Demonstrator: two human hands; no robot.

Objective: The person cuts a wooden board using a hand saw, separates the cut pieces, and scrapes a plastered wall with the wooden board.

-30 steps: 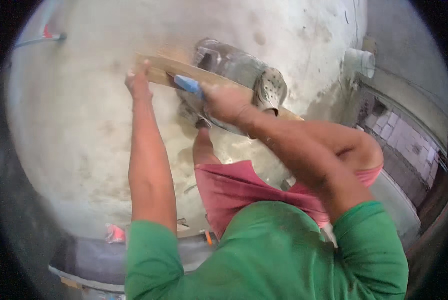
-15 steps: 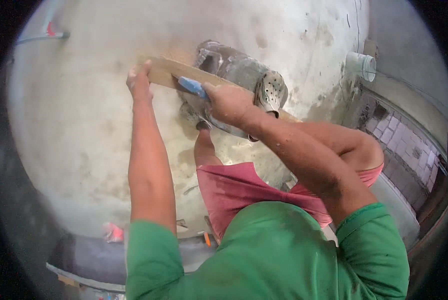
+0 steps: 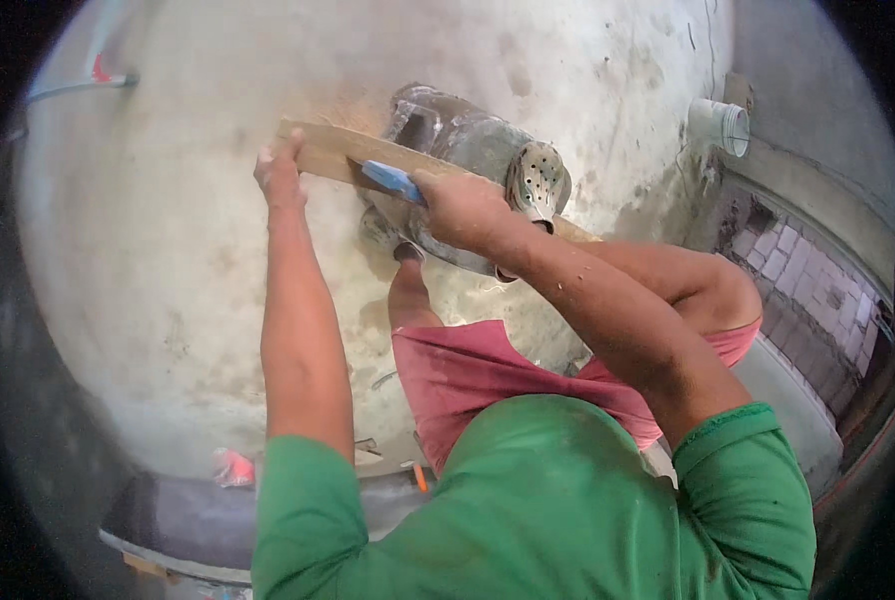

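Observation:
A long tan wooden board (image 3: 333,150) lies across a battered grey container (image 3: 468,130) lying on its side. My left hand (image 3: 280,172) grips the board near its far-left end, thumb on top. In my right hand (image 3: 463,210) is a blue-handled hand saw (image 3: 393,181). Its dark blade meets the board a little right of my left hand; most of the blade is hidden. My clog (image 3: 538,185) presses on the board to the right of the saw. The board's other end (image 3: 576,230) shows beyond the clog.
Tan dust (image 3: 353,110) lies on the stained concrete floor (image 3: 168,270) behind the board. A white pipe (image 3: 720,128) sticks out at the right, above a block-paved opening (image 3: 803,270). Near my left elbow are a dark padded surface (image 3: 188,515) and a pink wrapper (image 3: 234,468).
My right hand and the saw have shifted slightly right and down along with a small drift of the view. Both hands keep their grips, and the board stays under my clog.

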